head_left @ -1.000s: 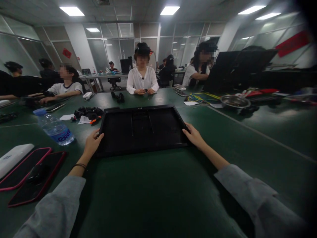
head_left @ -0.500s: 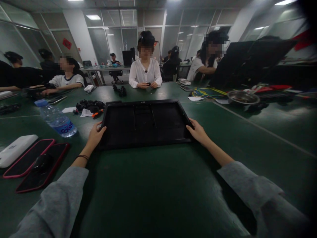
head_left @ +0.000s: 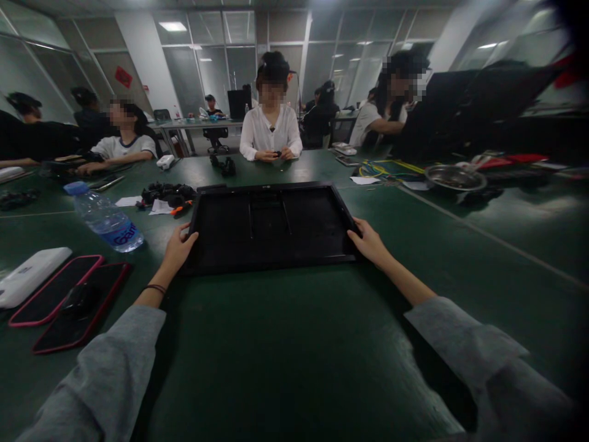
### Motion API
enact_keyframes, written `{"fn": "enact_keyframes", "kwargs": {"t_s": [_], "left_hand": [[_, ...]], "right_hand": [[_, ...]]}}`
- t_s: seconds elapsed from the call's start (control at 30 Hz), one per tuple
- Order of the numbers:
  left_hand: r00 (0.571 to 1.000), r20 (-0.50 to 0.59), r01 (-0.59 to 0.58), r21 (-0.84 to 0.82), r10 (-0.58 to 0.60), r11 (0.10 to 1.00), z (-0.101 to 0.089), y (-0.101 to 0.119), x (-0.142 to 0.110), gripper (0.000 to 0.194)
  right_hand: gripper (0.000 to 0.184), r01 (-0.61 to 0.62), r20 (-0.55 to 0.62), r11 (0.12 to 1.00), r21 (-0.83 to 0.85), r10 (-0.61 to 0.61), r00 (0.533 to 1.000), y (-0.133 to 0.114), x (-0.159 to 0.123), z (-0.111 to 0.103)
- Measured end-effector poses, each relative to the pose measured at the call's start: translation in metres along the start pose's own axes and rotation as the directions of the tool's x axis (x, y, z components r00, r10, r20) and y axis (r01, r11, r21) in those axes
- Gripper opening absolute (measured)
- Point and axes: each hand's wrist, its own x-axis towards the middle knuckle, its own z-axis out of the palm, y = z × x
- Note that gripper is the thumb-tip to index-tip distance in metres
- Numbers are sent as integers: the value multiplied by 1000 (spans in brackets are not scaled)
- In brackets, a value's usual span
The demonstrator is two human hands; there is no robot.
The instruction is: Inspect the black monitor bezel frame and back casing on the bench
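A wide black monitor shell [head_left: 304,239] lies on the green table in front of me. Its rim is raised, its inside is shallow, and two thin rails run across the middle of it. My left hand [head_left: 181,245] grips the left edge, thumb on top of the rim and fingers partly hidden behind it. At the opposite edge, near the front corner, my right hand [head_left: 368,242] holds the shell in the same way, its fingertips mostly out of sight underneath.
Left of me lie a tilted water bottle [head_left: 108,218], a white device [head_left: 32,276], two dark phone-like slabs with pink-red edges [head_left: 59,288] and a black mouse [head_left: 80,299]. A metal bowl [head_left: 455,178] and cables [head_left: 377,169] lie right. A person [head_left: 271,132] sits opposite.
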Motion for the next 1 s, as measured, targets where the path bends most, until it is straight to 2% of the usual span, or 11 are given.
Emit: {"fn": "enact_keyframes", "kwargs": {"t_s": [0.53, 0.73, 1.0], "left_hand": [[1000, -22, -11, -69, 10, 998, 4, 12, -8, 58], [999, -31, -16, -71, 13, 997, 5, 8, -6, 59], [986, -40, -159, 17, 159, 987, 1, 0, -3, 59]], "right_hand": [[58, -12, 5, 1000, -28, 12, 1000, -2, -1, -1], [56, 43, -12, 999, -11, -43, 999, 3, 2, 1], [53, 49, -9, 998, 40, -48, 999, -2, -1, -1]]}}
